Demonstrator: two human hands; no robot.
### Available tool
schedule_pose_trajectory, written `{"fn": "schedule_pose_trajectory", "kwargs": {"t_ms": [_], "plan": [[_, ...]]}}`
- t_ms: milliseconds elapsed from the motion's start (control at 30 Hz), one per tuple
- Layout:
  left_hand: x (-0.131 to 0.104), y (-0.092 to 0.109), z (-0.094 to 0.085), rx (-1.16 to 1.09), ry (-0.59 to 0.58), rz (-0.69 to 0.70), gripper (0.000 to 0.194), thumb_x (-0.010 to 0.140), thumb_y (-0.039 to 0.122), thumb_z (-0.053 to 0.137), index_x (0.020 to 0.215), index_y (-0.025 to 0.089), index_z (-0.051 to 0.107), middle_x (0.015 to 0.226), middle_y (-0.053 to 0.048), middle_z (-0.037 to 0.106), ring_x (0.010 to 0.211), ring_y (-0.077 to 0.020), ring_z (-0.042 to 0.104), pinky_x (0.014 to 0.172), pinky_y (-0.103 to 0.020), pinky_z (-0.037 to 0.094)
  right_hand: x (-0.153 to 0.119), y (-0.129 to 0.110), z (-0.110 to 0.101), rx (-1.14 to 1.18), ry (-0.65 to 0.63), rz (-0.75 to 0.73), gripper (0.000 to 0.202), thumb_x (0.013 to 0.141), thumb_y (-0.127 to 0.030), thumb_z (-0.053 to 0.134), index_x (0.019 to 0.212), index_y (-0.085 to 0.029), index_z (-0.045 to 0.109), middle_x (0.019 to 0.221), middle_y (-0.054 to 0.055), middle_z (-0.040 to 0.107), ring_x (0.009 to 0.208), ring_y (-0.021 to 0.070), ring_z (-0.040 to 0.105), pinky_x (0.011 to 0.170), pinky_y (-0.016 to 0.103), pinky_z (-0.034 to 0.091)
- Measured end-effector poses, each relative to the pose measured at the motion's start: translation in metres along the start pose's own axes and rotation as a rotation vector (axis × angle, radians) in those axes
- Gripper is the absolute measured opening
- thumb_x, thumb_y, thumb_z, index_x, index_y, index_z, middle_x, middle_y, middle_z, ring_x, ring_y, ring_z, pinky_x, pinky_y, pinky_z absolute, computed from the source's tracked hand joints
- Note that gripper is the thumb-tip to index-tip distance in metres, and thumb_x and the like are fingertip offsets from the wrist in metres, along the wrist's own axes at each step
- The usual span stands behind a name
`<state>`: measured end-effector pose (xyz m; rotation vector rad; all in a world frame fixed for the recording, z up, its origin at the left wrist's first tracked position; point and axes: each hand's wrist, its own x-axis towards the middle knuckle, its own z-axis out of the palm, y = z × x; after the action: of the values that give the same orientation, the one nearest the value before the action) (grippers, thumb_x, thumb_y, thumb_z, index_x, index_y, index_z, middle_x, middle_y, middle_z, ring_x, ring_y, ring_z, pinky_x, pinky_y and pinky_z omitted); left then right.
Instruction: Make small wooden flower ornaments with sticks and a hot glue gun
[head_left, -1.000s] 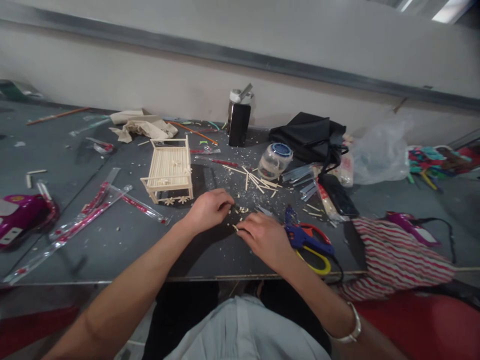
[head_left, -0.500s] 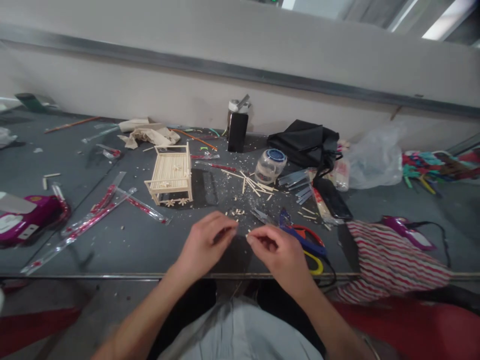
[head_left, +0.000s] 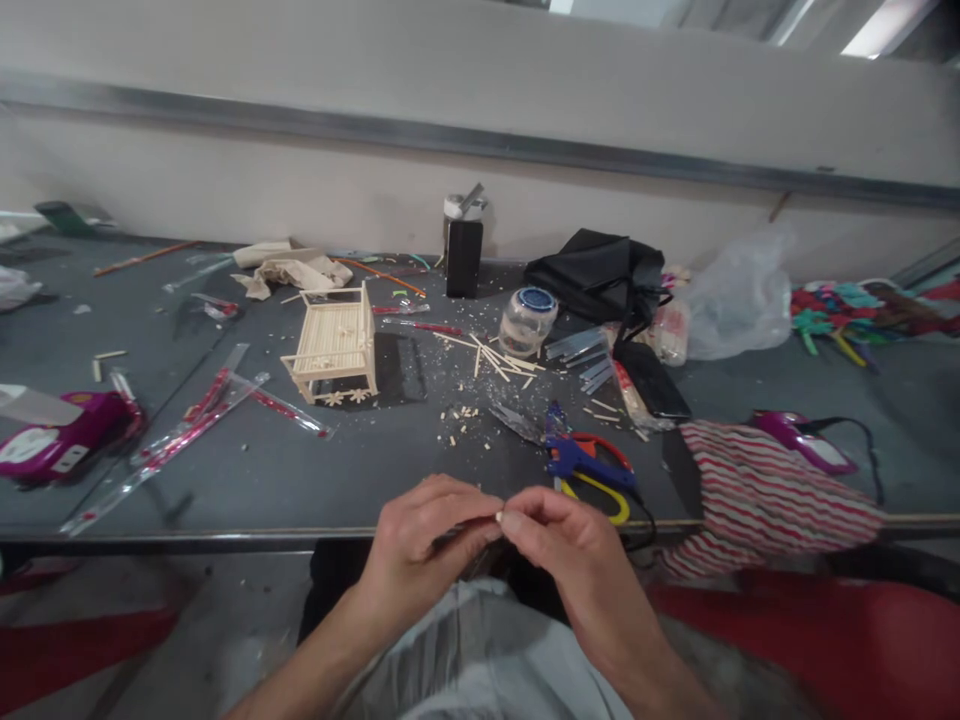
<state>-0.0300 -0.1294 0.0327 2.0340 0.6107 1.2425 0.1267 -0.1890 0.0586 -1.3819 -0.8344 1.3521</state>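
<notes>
At the table's front edge my left hand (head_left: 427,525) and my right hand (head_left: 574,540) meet fingertip to fingertip. Both are closed in a pinch around a tiny pale wooden piece (head_left: 499,517), of which only the end shows. Just beyond them several small cut wooden bits (head_left: 459,422) lie scattered on the dark tabletop. A blue glue gun (head_left: 581,458) rests to the right of these, with scissors (head_left: 606,498) with red and yellow handles under it. Further left stands a miniature bed of thin wooden sticks (head_left: 337,345), with small bits on its slats.
Behind the bits are loose thin sticks (head_left: 499,358), a clear jar with a blue lid (head_left: 529,322) and a dark bottle (head_left: 463,255). Glue sticks (head_left: 589,352), a phone (head_left: 651,382) and striped cloth (head_left: 772,500) lie right. Plastic wrappers (head_left: 180,440) spread out left.
Both hands have come back toward my body and closed together; before, they were apart over the table. The right hand held a small pale piece then. The view has shifted slightly.
</notes>
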Motion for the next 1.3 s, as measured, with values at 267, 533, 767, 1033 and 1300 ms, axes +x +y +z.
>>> {"fn": "schedule_pose_trajectory", "kwargs": {"t_ms": [267, 533, 767, 1033, 1300], "plan": [[-0.005, -0.002, -0.01, -0.035, -0.151, 0.049, 0.021, 0.081, 0.008, 0.069, 0.1, 0.018, 0.07, 0.083, -0.007, 0.073, 0.075, -0.0152, 0.067, 0.07, -0.026, 0.053, -0.012, 0.004, 0.0, -0.138, -0.089, 0.064, 0.029, 0.08, -0.043, 0.066, 0.069, -0.017, 0.063, 0.059, -0.004, 0.048, 0.057, 0.0095, 0.039, 0.054, 0.022, 0.032], [-0.024, 0.0, -0.013, -0.322, -0.134, -0.25, 0.013, 0.082, 0.01, 0.068, 0.088, 0.018, 0.075, 0.076, -0.006, 0.072, 0.068, -0.0136, 0.065, 0.063, -0.023, 0.051, 0.019, 0.009, -0.078, -1.199, 0.345, -0.588, 0.041, 0.086, -0.025, 0.05, 0.124, -0.014, 0.059, 0.109, 0.014, 0.067, 0.101, 0.0279, 0.061, 0.092, 0.042, 0.046], [-0.036, -0.008, -0.015, -0.497, -0.028, -0.445, 0.008, 0.078, 0.015, 0.072, 0.083, 0.019, 0.076, 0.073, -0.005, 0.07, 0.066, -0.0129, 0.062, 0.061, -0.023, 0.048, 0.062, 0.043, -0.138, -1.518, 0.232, -0.572, 0.055, 0.08, -0.022, 0.05, 0.134, -0.012, 0.046, 0.116, 0.017, 0.064, 0.105, 0.0305, 0.061, 0.09, 0.045, 0.048], [-0.037, -0.018, -0.013, -0.687, 0.096, -0.634, 0.003, 0.077, 0.022, 0.075, 0.077, 0.019, 0.076, 0.067, -0.001, 0.064, 0.058, -0.0087, 0.055, 0.055, -0.02, 0.042, 0.065, 0.039, -0.141, -1.491, 0.13, -0.597, 0.042, 0.083, -0.02, 0.049, 0.123, -0.013, 0.055, 0.103, 0.014, 0.065, 0.096, 0.0283, 0.062, 0.088, 0.043, 0.05], [-0.036, -0.024, -0.011, -0.747, 0.166, -0.652, 0.007, 0.077, 0.026, 0.075, 0.076, 0.019, 0.075, 0.063, 0.0, 0.061, 0.057, -0.0091, 0.051, 0.057, -0.022, 0.04, 0.042, 0.009, -0.135, -1.151, 0.293, -0.527, 0.034, 0.077, -0.03, 0.057, 0.11, -0.021, 0.059, 0.103, 0.012, 0.07, 0.092, 0.0285, 0.067, 0.083, 0.041, 0.054]]}}
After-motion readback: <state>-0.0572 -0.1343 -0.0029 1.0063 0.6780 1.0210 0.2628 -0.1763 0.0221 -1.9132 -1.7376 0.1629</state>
